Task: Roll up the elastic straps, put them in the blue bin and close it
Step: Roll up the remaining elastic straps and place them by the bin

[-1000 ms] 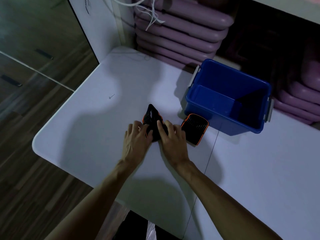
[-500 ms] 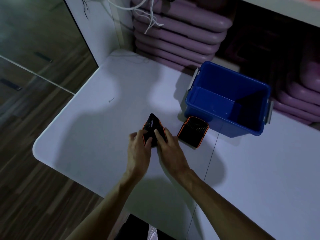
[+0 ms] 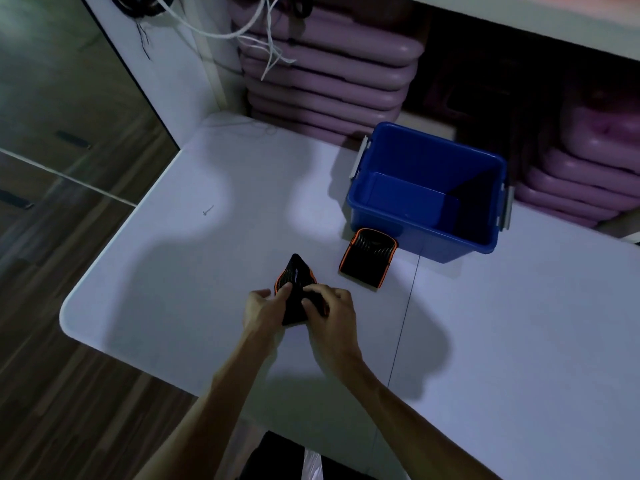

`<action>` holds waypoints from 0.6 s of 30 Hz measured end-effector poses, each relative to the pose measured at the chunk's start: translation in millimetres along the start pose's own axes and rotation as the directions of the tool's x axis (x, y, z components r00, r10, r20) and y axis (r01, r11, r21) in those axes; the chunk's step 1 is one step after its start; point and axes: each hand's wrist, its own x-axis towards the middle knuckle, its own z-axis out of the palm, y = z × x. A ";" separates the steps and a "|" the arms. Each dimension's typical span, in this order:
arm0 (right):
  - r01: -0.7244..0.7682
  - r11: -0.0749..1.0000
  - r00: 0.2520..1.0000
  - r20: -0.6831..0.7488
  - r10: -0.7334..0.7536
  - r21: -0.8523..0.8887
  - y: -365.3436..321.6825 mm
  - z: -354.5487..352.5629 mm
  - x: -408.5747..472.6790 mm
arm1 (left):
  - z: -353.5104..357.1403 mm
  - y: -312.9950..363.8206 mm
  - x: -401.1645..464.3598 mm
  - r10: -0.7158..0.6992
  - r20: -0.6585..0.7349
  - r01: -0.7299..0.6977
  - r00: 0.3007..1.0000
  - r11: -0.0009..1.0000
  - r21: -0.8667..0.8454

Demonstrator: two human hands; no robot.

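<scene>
Nearest me, my left hand (image 3: 264, 308) and right hand (image 3: 334, 311) both pinch the black, orange-edged strap (image 3: 296, 289) low over the white surface (image 3: 173, 289), fingers curled onto its near end while the far tip points away. I judge it soft, light and springy, apt to unroll, so I would grip the rolled end firmly with thumbs underneath. Just beyond lies a second strap (image 3: 367, 263), flat, beside the blue bin (image 3: 415, 233), which stands open. I see no lid. Purple mats (image 3: 322, 74) are stacked behind.
</scene>
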 end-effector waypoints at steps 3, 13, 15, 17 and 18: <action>-0.036 0.998 0.999 -0.025 0.037 0.048 -2.7 -4.1 -3.7 | -1.5 8.9 -14.9 0.037 0.095 -0.032 0.995 0.998 -0.054; 0.013 0.771 0.999 -0.034 0.011 0.636 -87.7 -97.9 24.3 | -4.0 126.2 -69.4 0.687 0.330 -0.724 0.648 0.689 -0.012; -0.010 0.763 1.000 0.010 0.005 0.646 -100.5 -125.8 42.8 | 10.7 158.8 -67.5 0.736 0.432 -0.805 0.521 0.592 -0.039; 0.014 0.788 1.000 -0.022 0.000 0.615 -106.2 -149.8 66.5 | 35.9 186.7 -56.4 0.751 0.495 -0.841 0.437 0.536 -0.072; 0.026 0.806 0.998 -0.058 0.010 0.592 -107.2 -160.1 79.1 | 51.7 198.0 -46.6 0.755 0.506 -0.851 0.417 0.520 -0.076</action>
